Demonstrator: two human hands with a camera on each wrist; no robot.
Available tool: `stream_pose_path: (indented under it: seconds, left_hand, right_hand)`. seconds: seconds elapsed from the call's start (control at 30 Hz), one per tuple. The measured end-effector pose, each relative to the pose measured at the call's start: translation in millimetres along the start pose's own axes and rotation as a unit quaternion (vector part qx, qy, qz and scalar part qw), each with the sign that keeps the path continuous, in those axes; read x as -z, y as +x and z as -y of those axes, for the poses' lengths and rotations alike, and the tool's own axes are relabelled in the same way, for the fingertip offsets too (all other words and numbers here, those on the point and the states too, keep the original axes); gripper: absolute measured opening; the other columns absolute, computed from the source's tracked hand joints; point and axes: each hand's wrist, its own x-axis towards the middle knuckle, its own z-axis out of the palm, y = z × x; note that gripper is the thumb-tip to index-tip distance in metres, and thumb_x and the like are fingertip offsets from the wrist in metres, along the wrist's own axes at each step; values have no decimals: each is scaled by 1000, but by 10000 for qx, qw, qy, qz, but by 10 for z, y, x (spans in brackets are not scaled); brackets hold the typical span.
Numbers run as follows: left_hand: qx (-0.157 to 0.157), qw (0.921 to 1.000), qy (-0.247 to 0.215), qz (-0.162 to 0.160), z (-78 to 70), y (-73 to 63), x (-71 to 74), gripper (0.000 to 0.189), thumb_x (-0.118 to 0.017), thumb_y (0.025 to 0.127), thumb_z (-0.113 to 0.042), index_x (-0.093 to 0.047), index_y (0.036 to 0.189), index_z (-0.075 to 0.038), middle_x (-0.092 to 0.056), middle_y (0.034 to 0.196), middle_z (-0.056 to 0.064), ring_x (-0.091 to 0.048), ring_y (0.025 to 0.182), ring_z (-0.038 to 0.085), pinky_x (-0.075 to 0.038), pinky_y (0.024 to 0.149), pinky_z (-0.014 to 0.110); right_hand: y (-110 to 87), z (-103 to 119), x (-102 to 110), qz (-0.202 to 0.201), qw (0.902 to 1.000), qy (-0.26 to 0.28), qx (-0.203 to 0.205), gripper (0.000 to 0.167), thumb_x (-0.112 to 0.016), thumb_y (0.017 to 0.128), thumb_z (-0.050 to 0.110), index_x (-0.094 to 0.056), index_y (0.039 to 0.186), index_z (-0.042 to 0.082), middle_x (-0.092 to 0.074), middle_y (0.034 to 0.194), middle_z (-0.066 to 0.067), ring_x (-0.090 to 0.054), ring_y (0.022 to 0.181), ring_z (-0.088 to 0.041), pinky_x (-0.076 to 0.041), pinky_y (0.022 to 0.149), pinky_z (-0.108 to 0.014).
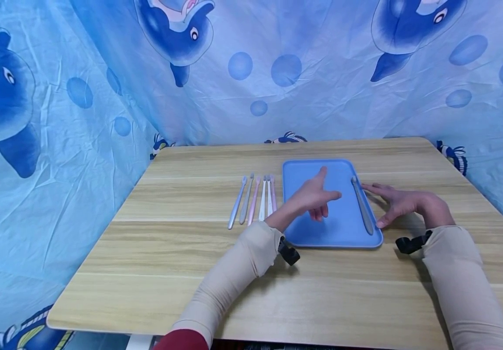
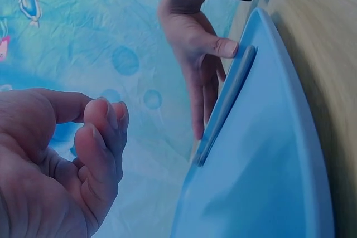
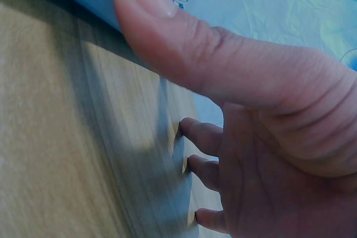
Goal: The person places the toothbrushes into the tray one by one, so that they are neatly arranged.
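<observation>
A blue tray [image 1: 321, 233] lies on the table, a grey toothbrush [image 1: 362, 206] lengthwise inside along its right side. My left hand [image 1: 314, 197] hovers above the middle of the tray and holds nothing; its forefinger and thumb stick out, and the other fingers are loosely bent. At the tray's right edge is my right hand [image 1: 404, 201], its thumb [image 3: 162, 32] against the rim and its fingers spread along the outside. Left of the tray, several toothbrushes lie in a row, among them a blue one [image 1: 237, 204], a grey one [image 1: 246, 200] and a pink one [image 1: 254, 200].
The wood-grained table [image 1: 155, 272] extends to both sides of the tray. Behind it hangs a blue cloth [image 1: 242, 107] with dolphin prints. Black straps [image 1: 288, 252] are worn at both wrists. My left forearm crosses in front of the row's near end.
</observation>
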Motion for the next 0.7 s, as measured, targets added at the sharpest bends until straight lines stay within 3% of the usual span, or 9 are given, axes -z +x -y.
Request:
stream_pose_path:
  seconds: [0.7]
  left_hand:
    - [-18,9998,121,-165,112,-78,249,91,-62,99,-28,3,163,-23,-63,54,9,-56,39,19,-52,38,31]
  right_hand:
    - [-18,2,3,-9,10000,-25,92,124,-90,70,40,-10,162,19,6,161,-35,5,143,-66,-9,105,-88]
